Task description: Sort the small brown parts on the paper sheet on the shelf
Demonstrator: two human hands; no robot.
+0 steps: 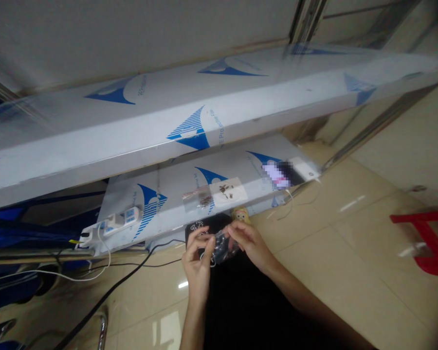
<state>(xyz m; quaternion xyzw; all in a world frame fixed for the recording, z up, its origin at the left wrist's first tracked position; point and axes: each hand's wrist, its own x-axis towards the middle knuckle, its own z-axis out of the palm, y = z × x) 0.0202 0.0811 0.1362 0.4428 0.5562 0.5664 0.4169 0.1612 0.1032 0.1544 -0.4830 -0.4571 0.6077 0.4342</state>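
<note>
My left hand (198,253) and my right hand (251,241) are raised close together above my lap. Between them is a small clear plastic bag (222,249), pinched by the fingertips of both hands. What the bag contains, if anything, is too blurred to tell. Just beyond my hands, on the lower shelf (175,187), lies a white square sheet (237,188) with several small dark brown pieces on it. To its left, partly against it, rests another clear bag (200,199) with thin brownish pieces inside.
A white power strip (122,221) with plugged-in cables lies at the shelf's left end. A phone with a blurred screen (276,175) is at the right. An upper shelf (241,109) overhangs the back. A red stool (428,243) stands right; a black cable (131,272) hangs left.
</note>
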